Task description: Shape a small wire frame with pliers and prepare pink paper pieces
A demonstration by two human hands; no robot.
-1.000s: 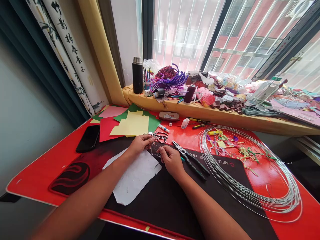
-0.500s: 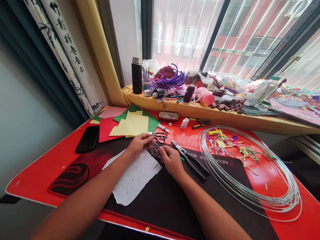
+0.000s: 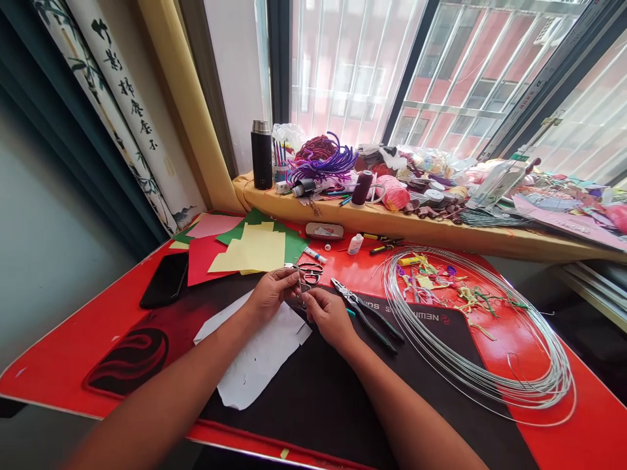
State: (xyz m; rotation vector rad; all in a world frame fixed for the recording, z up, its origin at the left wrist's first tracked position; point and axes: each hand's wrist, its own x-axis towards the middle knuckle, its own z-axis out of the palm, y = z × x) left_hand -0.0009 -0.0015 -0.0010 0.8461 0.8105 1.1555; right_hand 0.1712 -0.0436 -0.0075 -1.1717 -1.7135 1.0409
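My left hand (image 3: pixel 272 292) is closed, thumb and forefinger pinching a thin bent wire (image 3: pixel 301 295). Close beside it, my right hand (image 3: pixel 330 318) is closed too, its fingertips pinched on the lower part of the same wire. Much of the wire hides behind the fingers. Both hands are above a white sheet of paper (image 3: pixel 255 365) on the black mat (image 3: pixel 313 391). Just beyond the fingertips lies a pair of scissors (image 3: pixel 312 278). Combination pliers (image 3: pixel 367 316) with dark handles rest to the right of my right hand.
A large wire coil (image 3: pixel 548 385) covers the right side of the red table (image 3: pixel 44 346), with coloured scraps (image 3: pixel 426 281) inside it. Coloured paper (image 3: pixel 255 250) and a phone (image 3: pixel 165 279) lie at left. A glue bottle (image 3: pixel 355 244) and a crowded windowsill (image 3: pixel 289 202) are behind.
My hands have come closer together, the right fingertips now nearly meeting the left at the wire. The whole view has shifted slightly, with most things sitting further left.
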